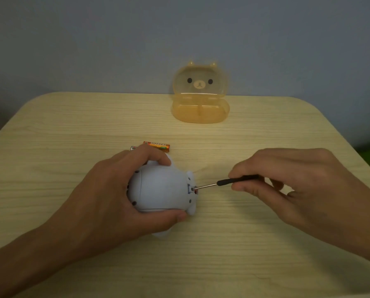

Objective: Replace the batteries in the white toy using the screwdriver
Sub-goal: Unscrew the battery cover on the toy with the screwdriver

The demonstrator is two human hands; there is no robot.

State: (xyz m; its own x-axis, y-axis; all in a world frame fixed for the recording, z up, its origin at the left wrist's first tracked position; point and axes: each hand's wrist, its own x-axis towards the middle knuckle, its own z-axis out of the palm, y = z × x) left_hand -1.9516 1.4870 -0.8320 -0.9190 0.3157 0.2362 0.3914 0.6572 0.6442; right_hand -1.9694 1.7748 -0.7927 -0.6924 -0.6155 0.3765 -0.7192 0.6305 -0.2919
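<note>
The left hand [106,190] grips the white toy [161,188], laid on its side on the bench [244,244]. The right hand [291,181] pinches the screwdriver [227,182], its tip at the toy's underside. An orange battery [157,146] lies just behind; an open amber bear box [200,95] stands farther back.

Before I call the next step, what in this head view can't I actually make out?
- Screw on the white toy: too small; the screwdriver tip covers it, so its state is unknown.
- Second battery: mostly hidden behind the left hand; the orange battery shows fully.
- Bear-face case: contents blurred.
- Screwdriver handle end: buried in the right hand.
</note>
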